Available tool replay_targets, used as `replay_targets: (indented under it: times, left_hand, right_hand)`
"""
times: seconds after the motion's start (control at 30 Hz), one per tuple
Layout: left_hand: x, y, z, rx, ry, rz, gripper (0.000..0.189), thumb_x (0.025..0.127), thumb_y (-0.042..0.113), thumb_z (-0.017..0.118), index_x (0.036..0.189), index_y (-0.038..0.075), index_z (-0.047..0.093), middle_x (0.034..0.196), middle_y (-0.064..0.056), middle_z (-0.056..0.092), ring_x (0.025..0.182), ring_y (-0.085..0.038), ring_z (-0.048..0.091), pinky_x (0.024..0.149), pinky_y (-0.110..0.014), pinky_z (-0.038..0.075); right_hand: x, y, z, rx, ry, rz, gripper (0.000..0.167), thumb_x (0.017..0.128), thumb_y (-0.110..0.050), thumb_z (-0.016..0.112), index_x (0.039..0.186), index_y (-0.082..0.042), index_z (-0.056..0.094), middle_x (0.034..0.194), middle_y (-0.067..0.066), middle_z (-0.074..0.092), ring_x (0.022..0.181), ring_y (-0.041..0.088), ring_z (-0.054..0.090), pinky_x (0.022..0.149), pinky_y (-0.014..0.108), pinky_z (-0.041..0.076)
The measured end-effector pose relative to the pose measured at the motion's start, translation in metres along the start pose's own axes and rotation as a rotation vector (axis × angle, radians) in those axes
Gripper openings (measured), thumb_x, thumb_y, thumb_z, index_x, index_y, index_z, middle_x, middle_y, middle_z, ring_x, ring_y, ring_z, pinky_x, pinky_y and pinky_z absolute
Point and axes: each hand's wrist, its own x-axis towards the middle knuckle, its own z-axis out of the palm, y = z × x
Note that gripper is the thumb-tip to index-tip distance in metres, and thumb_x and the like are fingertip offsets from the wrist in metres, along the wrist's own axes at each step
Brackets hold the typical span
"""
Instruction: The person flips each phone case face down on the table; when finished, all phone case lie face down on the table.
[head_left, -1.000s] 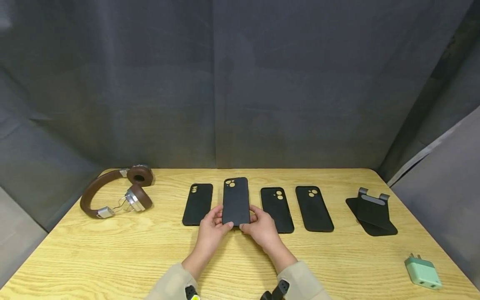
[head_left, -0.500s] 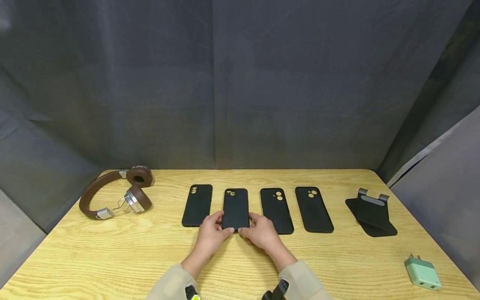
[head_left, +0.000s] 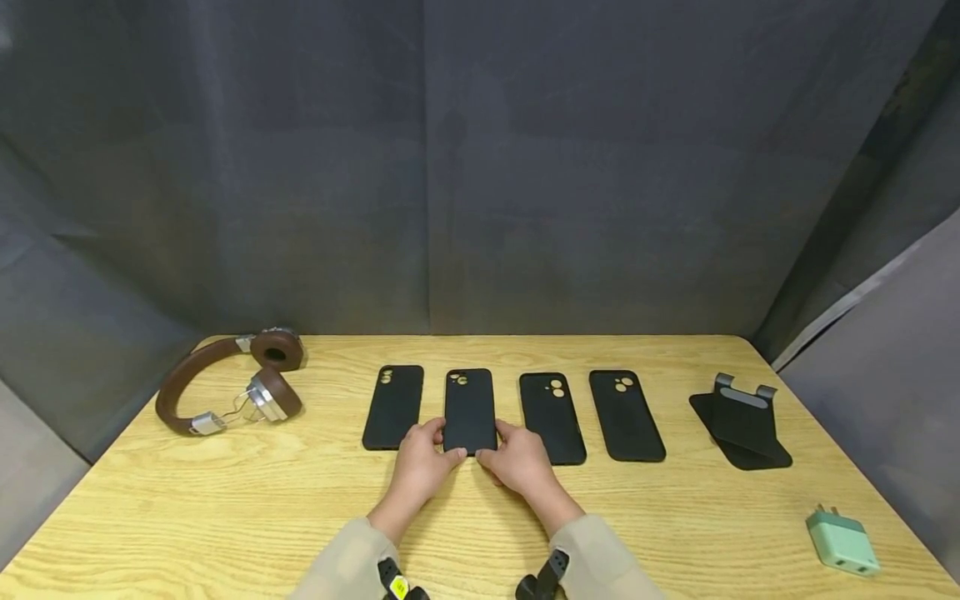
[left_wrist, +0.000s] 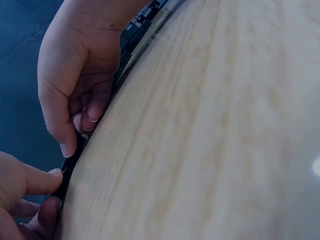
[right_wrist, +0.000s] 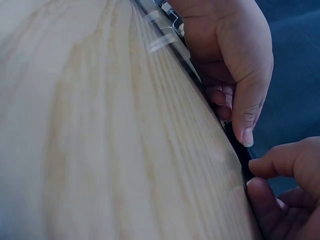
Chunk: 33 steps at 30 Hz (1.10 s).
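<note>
Both hands (left_wrist: 80, 80) pinch a slim black object (left_wrist: 70, 162); wood tabletop (left_wrist: 190, 140) alongside

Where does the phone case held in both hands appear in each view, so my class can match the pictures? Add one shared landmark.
Head: the held phone case lies below centre, between the left grip and the right grip.
Left wrist: a thin dark edge of the held phone case, lower left.
Right wrist: a similar dark edge of the held phone case, lower right.
Shared landmark: the wooden tabletop.
</note>
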Motion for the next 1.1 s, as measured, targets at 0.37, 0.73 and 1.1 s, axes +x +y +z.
replay_targets:
  times: [0.37, 0.73, 1.1]
  left_hand:
    - [0.007, 0.002, 0.0, 0.062, 0.014, -0.025, 0.055, 0.083, 0.018, 0.07, 0.13, -0.002, 0.049, 0.106, -0.017, 0.053, 0.1, -0.031, 0.055, 0.083, -0.044, 0.047]
    - [0.009, -0.003, 0.0, 0.082, 0.019, -0.019, 0.055, 0.084, 0.018, 0.068, 0.132, 0.001, 0.048, 0.112, -0.018, 0.051, 0.102, -0.033, 0.056, 0.085, -0.045, 0.047]
    - [-0.007, -0.009, -0.003, -0.221, 0.003, 0.063, 0.056, 0.085, 0.013, 0.066, 0.135, 0.002, 0.044, 0.121, -0.02, 0.043, 0.069, -0.012, 0.05, 0.055, -0.021, 0.044]
  right_hand:
    - [0.007, -0.001, 0.002, 0.023, -0.009, 0.054, 0.059, 0.083, -0.022, 0.067, 0.135, -0.002, 0.047, 0.041, -0.003, 0.048, 0.03, 0.006, 0.043, 0.039, 0.021, 0.041]
    - [0.008, 0.0, 0.002, 0.132, -0.052, 0.075, 0.061, 0.083, -0.018, 0.067, 0.137, -0.001, 0.043, 0.043, 0.0, 0.05, 0.034, 0.008, 0.047, 0.039, 0.02, 0.043]
    - [-0.009, 0.006, -0.018, 0.343, -0.091, 0.049, 0.06, 0.083, -0.014, 0.066, 0.136, 0.001, 0.043, 0.067, 0.006, 0.055, 0.054, 0.012, 0.059, 0.055, 0.027, 0.052]
